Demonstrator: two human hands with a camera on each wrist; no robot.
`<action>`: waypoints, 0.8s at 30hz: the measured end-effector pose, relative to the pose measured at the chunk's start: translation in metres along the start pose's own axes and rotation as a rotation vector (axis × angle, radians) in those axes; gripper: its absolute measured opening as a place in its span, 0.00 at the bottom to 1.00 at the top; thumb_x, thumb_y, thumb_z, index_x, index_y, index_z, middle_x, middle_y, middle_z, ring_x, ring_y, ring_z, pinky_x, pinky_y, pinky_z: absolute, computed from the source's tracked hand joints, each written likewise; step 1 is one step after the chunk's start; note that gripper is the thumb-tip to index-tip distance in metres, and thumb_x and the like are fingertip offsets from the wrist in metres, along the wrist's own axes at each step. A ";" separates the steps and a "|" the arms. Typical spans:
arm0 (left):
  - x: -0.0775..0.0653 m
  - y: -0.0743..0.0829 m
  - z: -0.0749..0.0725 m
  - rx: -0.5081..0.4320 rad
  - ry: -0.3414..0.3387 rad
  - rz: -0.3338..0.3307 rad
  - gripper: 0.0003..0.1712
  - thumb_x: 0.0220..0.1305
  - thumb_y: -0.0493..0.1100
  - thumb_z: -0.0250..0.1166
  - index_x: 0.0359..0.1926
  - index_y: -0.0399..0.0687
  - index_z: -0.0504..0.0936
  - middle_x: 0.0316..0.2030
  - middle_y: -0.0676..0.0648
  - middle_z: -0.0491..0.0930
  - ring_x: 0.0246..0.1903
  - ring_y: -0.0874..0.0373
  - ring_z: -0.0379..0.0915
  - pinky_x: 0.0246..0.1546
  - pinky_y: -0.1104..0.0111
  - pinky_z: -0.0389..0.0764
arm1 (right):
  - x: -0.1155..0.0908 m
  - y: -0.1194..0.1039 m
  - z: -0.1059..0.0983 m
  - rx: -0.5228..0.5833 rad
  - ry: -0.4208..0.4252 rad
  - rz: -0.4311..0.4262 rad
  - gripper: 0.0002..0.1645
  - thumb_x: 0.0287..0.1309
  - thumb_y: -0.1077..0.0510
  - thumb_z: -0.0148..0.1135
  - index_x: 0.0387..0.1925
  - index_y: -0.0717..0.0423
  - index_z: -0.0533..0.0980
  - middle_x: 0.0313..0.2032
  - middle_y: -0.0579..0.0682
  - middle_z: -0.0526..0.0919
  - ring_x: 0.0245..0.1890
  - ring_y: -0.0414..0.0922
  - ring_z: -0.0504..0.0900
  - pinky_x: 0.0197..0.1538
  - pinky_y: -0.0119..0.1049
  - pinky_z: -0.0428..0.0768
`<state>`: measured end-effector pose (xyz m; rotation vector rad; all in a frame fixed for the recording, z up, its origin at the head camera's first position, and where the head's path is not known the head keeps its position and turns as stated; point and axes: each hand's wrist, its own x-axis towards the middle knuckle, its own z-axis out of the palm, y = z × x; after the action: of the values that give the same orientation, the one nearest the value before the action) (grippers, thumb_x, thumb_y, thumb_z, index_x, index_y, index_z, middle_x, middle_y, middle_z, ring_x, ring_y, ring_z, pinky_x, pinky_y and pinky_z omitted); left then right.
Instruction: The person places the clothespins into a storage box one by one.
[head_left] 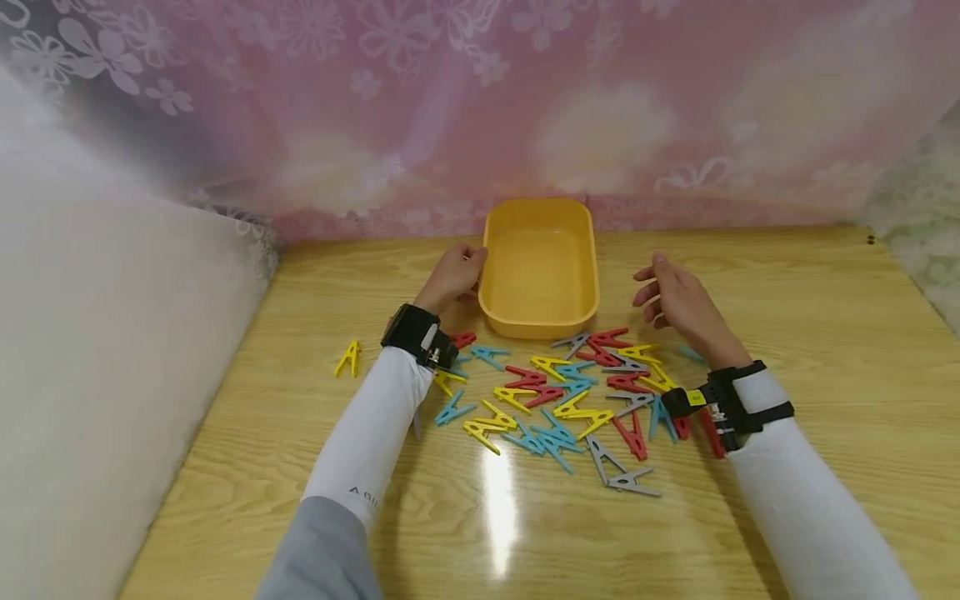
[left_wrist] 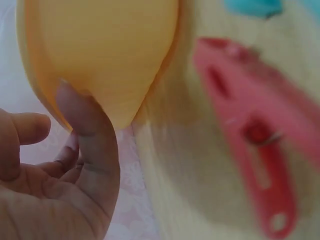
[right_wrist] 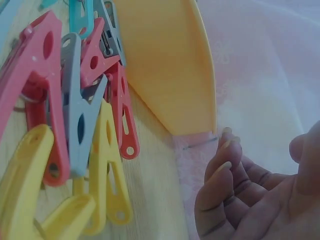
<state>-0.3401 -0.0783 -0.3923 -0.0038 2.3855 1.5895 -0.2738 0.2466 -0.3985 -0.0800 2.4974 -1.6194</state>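
A yellow-orange plastic basin [head_left: 540, 327] stands against the back of the wooden table. My left hand [head_left: 456, 273] is at its left side, fingertips right at the outer wall below the rim. In the left wrist view, one bent finger [left_wrist: 92, 135] overlaps the basin wall, and the thumb is apart from it. To the right of the basin, my right hand [head_left: 678, 304] hovers with loosely bent fingers and nothing in them. Many clothespins [head_left: 573, 387] in red, yellow, blue and grey lie spread in front of the basin.
A lone yellow clothespin [head_left: 348, 358] lies on the left part of the table [head_left: 255, 467]. Some pins lie under or beside both forearms. A pink flowered cloth [head_left: 420, 167] hangs behind the table, and a white surface [head_left: 112, 333] borders its left side.
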 end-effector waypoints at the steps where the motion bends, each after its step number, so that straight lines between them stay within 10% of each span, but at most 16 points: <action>1: 0.002 0.003 0.001 0.015 -0.002 0.000 0.21 0.74 0.53 0.46 0.49 0.37 0.68 0.36 0.42 0.72 0.28 0.52 0.75 0.35 0.53 0.79 | 0.000 0.000 -0.001 -0.006 0.010 0.006 0.47 0.65 0.28 0.24 0.58 0.64 0.64 0.37 0.59 0.75 0.30 0.58 0.77 0.32 0.44 0.78; 8: 0.018 0.009 0.007 0.155 -0.054 0.028 0.17 0.76 0.47 0.42 0.34 0.38 0.67 0.24 0.45 0.68 0.16 0.57 0.67 0.19 0.63 0.76 | -0.007 0.005 -0.006 -0.011 0.019 0.035 0.48 0.64 0.27 0.25 0.59 0.64 0.63 0.38 0.59 0.75 0.29 0.57 0.77 0.32 0.44 0.77; 15: 0.024 0.014 0.011 0.300 -0.083 0.062 0.20 0.75 0.42 0.38 0.59 0.35 0.65 0.24 0.42 0.71 0.09 0.58 0.66 0.13 0.67 0.72 | -0.014 0.012 -0.019 -0.040 0.039 0.025 0.46 0.65 0.29 0.26 0.59 0.64 0.64 0.38 0.59 0.75 0.29 0.54 0.77 0.32 0.41 0.77; 24: 0.023 0.023 0.017 0.573 -0.019 0.075 0.21 0.75 0.41 0.38 0.61 0.36 0.65 0.30 0.40 0.75 0.20 0.52 0.74 0.21 0.65 0.76 | -0.025 0.028 -0.043 -0.104 0.051 0.019 0.42 0.69 0.33 0.30 0.61 0.65 0.63 0.42 0.63 0.74 0.31 0.52 0.77 0.33 0.39 0.79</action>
<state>-0.3620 -0.0503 -0.3830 0.2129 2.7600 0.8732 -0.2550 0.3002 -0.4039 -0.0285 2.6116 -1.5021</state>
